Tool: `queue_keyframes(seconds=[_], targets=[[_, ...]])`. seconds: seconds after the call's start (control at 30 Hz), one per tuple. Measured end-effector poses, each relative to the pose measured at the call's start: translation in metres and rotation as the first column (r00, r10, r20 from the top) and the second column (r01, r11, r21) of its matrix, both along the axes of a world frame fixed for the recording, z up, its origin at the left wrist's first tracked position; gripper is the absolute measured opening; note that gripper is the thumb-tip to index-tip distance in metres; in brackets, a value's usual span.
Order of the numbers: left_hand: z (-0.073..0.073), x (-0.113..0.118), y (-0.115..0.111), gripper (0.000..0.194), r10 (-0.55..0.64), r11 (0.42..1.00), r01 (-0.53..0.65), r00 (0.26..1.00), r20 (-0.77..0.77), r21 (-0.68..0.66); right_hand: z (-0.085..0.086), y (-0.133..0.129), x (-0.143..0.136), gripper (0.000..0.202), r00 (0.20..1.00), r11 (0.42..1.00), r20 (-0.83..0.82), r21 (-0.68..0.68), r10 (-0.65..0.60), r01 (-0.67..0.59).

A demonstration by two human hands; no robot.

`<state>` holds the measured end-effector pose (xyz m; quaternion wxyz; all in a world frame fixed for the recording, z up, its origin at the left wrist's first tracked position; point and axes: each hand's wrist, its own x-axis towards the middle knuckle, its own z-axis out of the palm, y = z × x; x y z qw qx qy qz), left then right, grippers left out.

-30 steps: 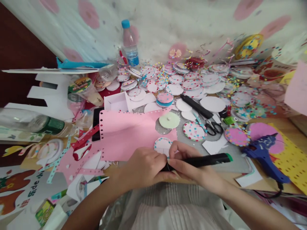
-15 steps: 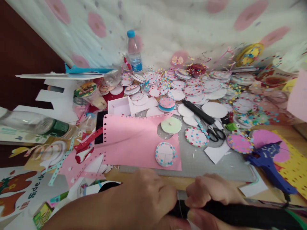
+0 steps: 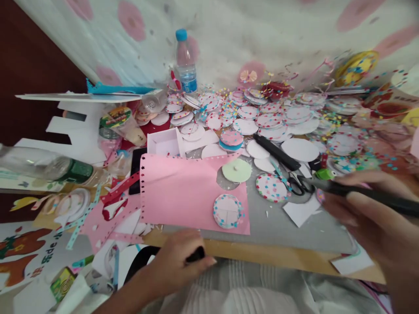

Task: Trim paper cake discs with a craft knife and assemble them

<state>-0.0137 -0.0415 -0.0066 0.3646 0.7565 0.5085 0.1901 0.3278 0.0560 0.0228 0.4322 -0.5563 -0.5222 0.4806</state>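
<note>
My left hand (image 3: 180, 257) is closed around a small black object (image 3: 195, 254), perhaps a cap, below the table's front edge. At the right, my right hand (image 3: 376, 213) grips a black tool with a pointed tip (image 3: 376, 196), which points left near the black-handled scissors (image 3: 299, 183). A pink sheet (image 3: 180, 192) with punched edges lies in the middle. On it rests a white disc with coloured dots (image 3: 227, 211), and a pale green disc (image 3: 236, 170) sits at its upper right. A dotted white disc (image 3: 271, 188) lies on the grey mat (image 3: 262, 226).
Piles of decorated paper discs (image 3: 268, 120) fill the back. A blue-capped bottle (image 3: 186, 63) stands behind them. A black cutter (image 3: 276, 151) lies by the scissors. An open white box (image 3: 165, 143), a lying bottle (image 3: 62, 169) and paper scraps (image 3: 98, 218) are at the left.
My hands have moved apart. The right has gone up and right with the black tool, its pointed tip now bare. The left has shifted left, holding the small black object.
</note>
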Motion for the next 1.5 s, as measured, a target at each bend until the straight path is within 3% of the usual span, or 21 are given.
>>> queue_keyframes(seconds=[0.07, 0.1, 0.27, 0.37, 0.5, 0.6, 0.67, 0.77, 0.9, 1.07, 1.5], targets=[[-0.022, 0.022, 0.001, 0.043, -0.09, 0.965, 0.092, 0.996, -0.018, 0.245, 0.0, 0.022, -0.019, 0.015, 0.976, 0.988, -0.159, 0.055, 0.152, -0.145], [-0.032, 0.029, 0.0, 0.038, -0.12, 0.934, 0.135, 0.991, -0.064, 0.332, 0.0, 0.029, -0.026, 0.014, 0.966, 0.978, -0.154, 0.065, 0.208, -0.201], [-0.068, 0.041, -0.01, 0.038, -0.048, 0.8, 0.17, 0.974, -0.221, 0.575, 0.01, 0.056, -0.061, 0.028, 0.888, 0.892, 0.078, -0.055, 0.452, -0.449], [-0.077, 0.042, -0.012, 0.041, 0.029, 0.761, 0.107, 0.98, -0.198, 0.64, 0.012, 0.071, -0.093, 0.027, 0.812, 0.813, 0.086, -0.155, 0.577, -0.562], [-0.081, 0.044, -0.011, 0.042, 0.062, 0.73, 0.087, 0.979, -0.192, 0.678, 0.001, 0.084, -0.135, 0.027, 0.726, 0.715, 0.038, -0.217, 0.687, -0.665], [-0.085, 0.044, -0.012, 0.04, 0.093, 0.714, 0.055, 0.981, -0.172, 0.698, -0.01, 0.089, -0.152, 0.026, 0.649, 0.641, 0.071, -0.271, 0.758, -0.718], [-0.086, 0.044, -0.013, 0.041, 0.118, 0.705, 0.018, 0.983, -0.142, 0.709, -0.017, 0.091, -0.158, 0.027, 0.621, 0.622, 0.113, -0.305, 0.775, -0.721], [-0.085, 0.043, -0.012, 0.045, 0.117, 0.718, 0.033, 0.979, -0.168, 0.696, -0.024, 0.095, -0.164, 0.027, 0.614, 0.621, 0.14, -0.325, 0.777, -0.713], [-0.078, 0.044, -0.008, 0.047, 0.101, 0.78, 0.122, 0.943, -0.316, 0.614, -0.031, 0.098, -0.168, 0.031, 0.649, 0.644, 0.112, -0.334, 0.752, -0.688], [-0.078, 0.046, -0.003, 0.049, 0.044, 0.822, 0.206, 0.907, -0.419, 0.531, -0.031, 0.1, -0.171, 0.032, 0.678, 0.674, 0.123, -0.333, 0.725, -0.66], [-0.084, 0.051, -0.002, 0.033, 0.107, 0.828, 0.069, 0.955, -0.277, 0.556, -0.024, 0.103, -0.156, 0.031, 0.738, 0.757, 0.182, -0.245, 0.65, -0.606]])
